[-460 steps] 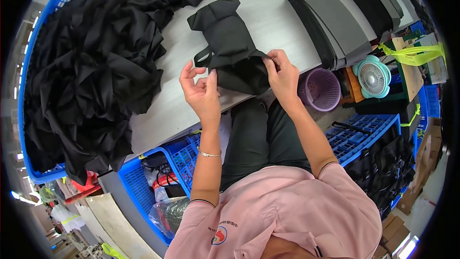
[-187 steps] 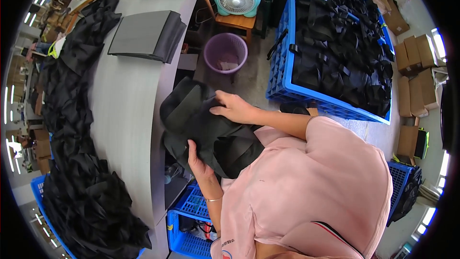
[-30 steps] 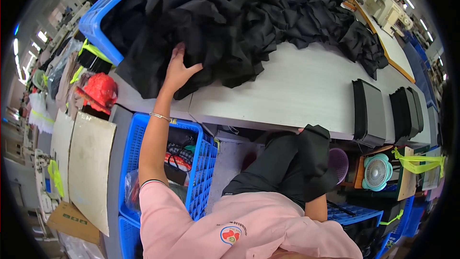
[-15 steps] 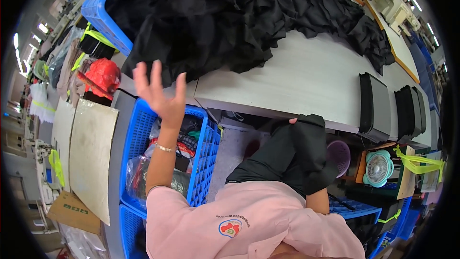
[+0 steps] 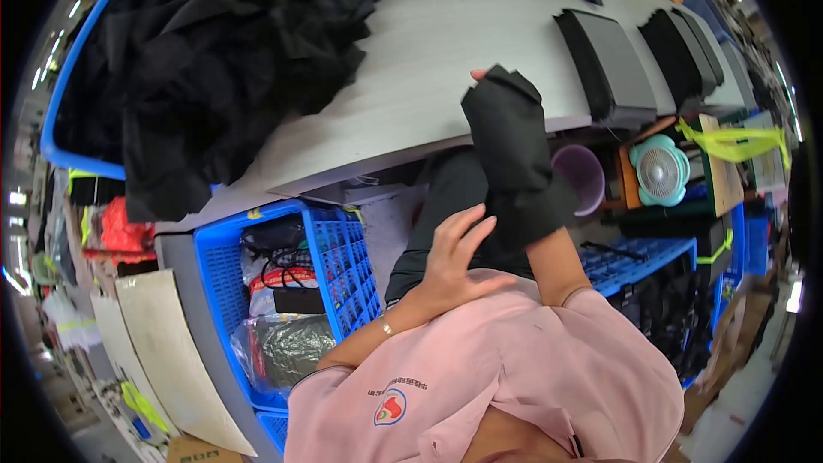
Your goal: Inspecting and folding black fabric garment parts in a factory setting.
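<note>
- One black cloth piece (image 5: 514, 146) is being worn like a sleeve over the right hand (image 5: 477, 75) and wrist, and is being held up above the lap, its far end showing against the tabletop (image 5: 437, 60).
- The right hand is being hidden by the cloth, with only one fingertip being shown at the far corner; whether its fingers are being pressed together or kept apart cannot be told.
- The right forearm (image 5: 557, 264) is being angled forward and slightly leftward.
- The left hand (image 5: 454, 267) is being held before the chest, fingers spread apart, the forearm bent across the body; its fingertips are being held just beside the cloth's near edge, and whether contact is being made cannot be told.
- One bracelet (image 5: 387, 326) is being worn on the left wrist.
- To the left of the left hand, one blue crate (image 5: 343, 266) is being filled with bagged items.
- Beyond the left hand, farther left, one heap of black cloth (image 5: 231, 43) is being borne by the table.
- Right of the right hand, at least two stacks of dark sheets (image 5: 619, 60) are being supported.
- Nearer, one purple basket (image 5: 597, 176) and one fan (image 5: 660, 171) are being seen.
</note>
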A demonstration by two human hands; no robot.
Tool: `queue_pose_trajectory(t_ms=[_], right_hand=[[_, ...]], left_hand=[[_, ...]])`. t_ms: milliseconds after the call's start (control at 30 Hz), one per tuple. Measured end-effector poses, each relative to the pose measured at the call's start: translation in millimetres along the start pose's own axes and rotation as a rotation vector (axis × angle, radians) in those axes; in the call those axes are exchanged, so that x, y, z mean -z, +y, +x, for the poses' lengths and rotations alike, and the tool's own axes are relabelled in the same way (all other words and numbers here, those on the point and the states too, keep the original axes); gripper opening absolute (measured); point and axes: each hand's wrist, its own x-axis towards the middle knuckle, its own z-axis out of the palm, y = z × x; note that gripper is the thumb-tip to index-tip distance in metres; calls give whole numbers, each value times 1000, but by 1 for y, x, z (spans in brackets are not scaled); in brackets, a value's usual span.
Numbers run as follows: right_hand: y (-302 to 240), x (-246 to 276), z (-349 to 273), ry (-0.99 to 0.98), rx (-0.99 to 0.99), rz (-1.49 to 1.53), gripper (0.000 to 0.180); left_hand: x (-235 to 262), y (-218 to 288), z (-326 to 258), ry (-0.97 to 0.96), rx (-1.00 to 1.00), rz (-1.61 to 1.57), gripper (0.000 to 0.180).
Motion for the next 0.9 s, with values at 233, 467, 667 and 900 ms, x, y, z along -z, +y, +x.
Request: queue_pose_trajectory(t_ms=[233, 467, 667, 900], right_hand=[[11, 8, -19, 164, -628, 883, 12], [5, -16, -34, 390, -852, 1369, 21], [-47, -23, -109, -152, -752, 1125, 37], [-53, 44, -167, -441, -789, 1454, 46]], left_hand=[[-38, -11, 48, 151, -24, 8, 56], [-44, -26, 74, 248, 623, -714, 19], [-18, -103, 122, 631, 549, -605, 20], [33, -117, 131, 709, 478, -437, 16]])
